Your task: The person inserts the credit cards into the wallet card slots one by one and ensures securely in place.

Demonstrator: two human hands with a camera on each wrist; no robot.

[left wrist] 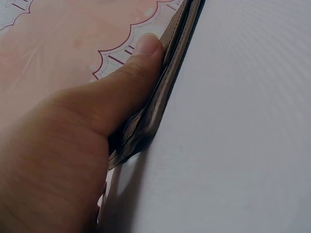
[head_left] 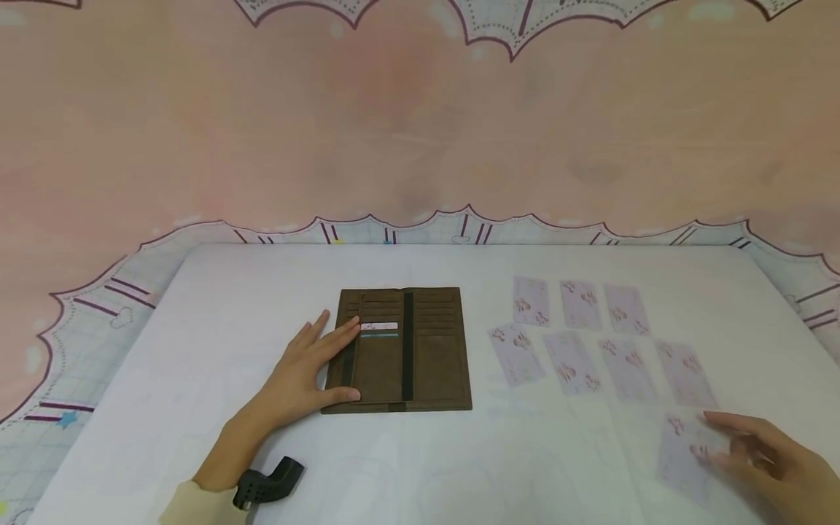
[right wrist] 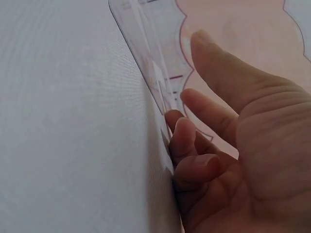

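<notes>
An open brown wallet (head_left: 436,364) with card slots and dark bands lies flat on the white table. My left hand (head_left: 305,372) rests on its left part, fingers spread, thumb near the bottom edge. In the left wrist view the thumb (left wrist: 138,68) lies over the wallet's edge (left wrist: 163,97). A white card (head_left: 379,326) shows in a left-side slot. At the lower right, my right hand (head_left: 774,459) is beside a see-through card (head_left: 682,456) with pink paw prints. In the right wrist view its fingers bend at that card's edge (right wrist: 138,53), the thumb held apart.
Several similar paw-print cards (head_left: 630,368) lie in two rough rows right of the wallet. A black device (head_left: 269,483) is strapped on the left wrist. The white table's far edge (head_left: 459,245) meets a patterned pink cloth (head_left: 394,131).
</notes>
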